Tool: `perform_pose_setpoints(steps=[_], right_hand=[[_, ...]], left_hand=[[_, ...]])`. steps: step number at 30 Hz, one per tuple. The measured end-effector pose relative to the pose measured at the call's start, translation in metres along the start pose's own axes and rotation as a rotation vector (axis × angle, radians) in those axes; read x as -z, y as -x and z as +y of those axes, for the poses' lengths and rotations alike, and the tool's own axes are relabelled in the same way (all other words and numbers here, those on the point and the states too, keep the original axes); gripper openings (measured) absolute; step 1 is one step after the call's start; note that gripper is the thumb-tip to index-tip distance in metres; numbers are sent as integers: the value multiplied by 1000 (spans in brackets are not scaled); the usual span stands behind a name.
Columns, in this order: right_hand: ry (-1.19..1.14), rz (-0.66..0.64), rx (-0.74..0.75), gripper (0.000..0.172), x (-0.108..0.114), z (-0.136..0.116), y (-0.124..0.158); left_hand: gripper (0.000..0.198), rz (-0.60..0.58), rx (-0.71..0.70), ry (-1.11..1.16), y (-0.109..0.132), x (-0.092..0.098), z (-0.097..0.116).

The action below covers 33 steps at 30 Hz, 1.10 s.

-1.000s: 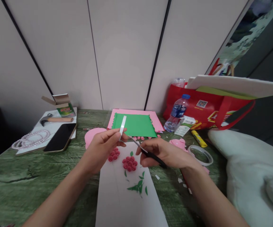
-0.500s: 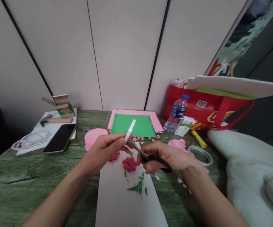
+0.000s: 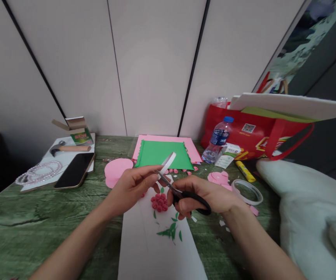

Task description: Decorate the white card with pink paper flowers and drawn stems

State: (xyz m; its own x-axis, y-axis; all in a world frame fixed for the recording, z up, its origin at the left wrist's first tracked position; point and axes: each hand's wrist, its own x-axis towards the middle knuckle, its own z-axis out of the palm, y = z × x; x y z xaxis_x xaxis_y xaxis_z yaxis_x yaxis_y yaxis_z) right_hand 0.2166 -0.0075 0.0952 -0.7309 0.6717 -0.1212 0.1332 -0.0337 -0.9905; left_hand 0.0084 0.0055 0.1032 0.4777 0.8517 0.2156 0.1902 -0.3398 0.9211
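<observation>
Between the fingertips of my left hand (image 3: 137, 186) is a narrow white strip (image 3: 168, 161), its free end curving up and to the right. My right hand (image 3: 195, 194) grips a pair of scissors (image 3: 195, 197) by the black handles. Their blades reach to the strip beside my left fingertips; whether they are cutting it I cannot tell. Below the hands lies a long white sheet (image 3: 159, 252). On it sit a cluster of dark pink rolled flowers (image 3: 159, 202) and green leaf pieces (image 3: 169, 232). My left hand partly hides more pink pieces.
Behind the hands lies a green sheet (image 3: 163, 151) on pink paper. Pink paper shapes (image 3: 118, 171), a phone (image 3: 74, 170), a hammer (image 3: 73, 148) and beads (image 3: 39, 173) are leftward. A tape roll (image 3: 247, 192), glue stick (image 3: 245, 171), water bottle (image 3: 218, 140) and red bag (image 3: 243, 124) stand rightward.
The white strip has gone from straight and upright to bent over to the right. Both hands stay close together, the scissor blades still by the left fingertips.
</observation>
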Motion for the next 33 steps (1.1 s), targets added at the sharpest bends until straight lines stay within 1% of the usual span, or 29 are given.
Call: perform_pose_setpoints(steps=[4,7,13,19,24,33], right_hand=[[13,8,-13,20,-1,0,1],[20,19,-19,18,-2,-1,1],[2,25,3,17,-3,-1,0],[-32,47,0,17,-4,0,-2],[-59,36,16,15,-5,1,-2],[-59,54,7,16,-6,0,-2]], left_hand=[[31,-1,17,21,1,-1,-3],[32,-24,28,38,1,-1,-3],[25,-34,37,127,1,-2,-3],[20,7,12,102,0,-4,-3],[15,14,-4,73,0,-4,-3],[14,38,-18,45,0,-4,-4]])
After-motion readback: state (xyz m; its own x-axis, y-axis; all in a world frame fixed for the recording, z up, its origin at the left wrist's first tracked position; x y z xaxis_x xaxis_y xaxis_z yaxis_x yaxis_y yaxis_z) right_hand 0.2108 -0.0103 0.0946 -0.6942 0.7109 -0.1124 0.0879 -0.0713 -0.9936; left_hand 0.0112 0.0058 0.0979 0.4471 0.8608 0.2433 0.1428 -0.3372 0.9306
